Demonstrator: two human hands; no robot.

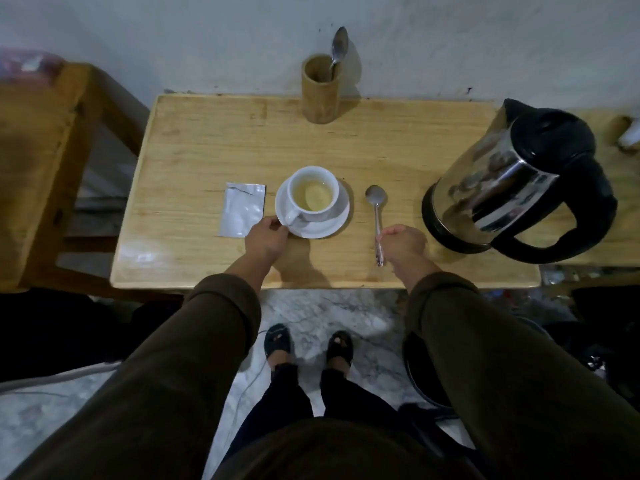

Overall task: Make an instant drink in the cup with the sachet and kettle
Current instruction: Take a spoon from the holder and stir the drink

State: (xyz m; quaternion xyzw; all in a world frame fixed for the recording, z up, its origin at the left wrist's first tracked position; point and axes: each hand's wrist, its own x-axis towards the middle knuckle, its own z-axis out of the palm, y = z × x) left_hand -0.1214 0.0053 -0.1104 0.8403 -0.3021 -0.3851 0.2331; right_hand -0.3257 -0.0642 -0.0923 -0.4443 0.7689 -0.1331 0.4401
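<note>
A white cup [313, 195] holding pale yellowish liquid stands on a white saucer [337, 220] at the middle of the wooden table [214, 150]. My left hand [266, 239] grips the saucer's near-left rim, close to the cup's handle. A torn silver sachet [242, 209] lies flat just left of the saucer. To the right of the saucer a metal spoon [376, 211] lies with its bowl pointing away; my right hand [403, 244] pinches its handle. The steel and black kettle [519, 188] stands at the table's right end.
A bamboo holder [320, 90] with another spoon [338, 46] stands at the table's back edge against the wall. A wooden chair [45, 150] is at the left. Dark objects sit on the marble floor at the right, near my feet.
</note>
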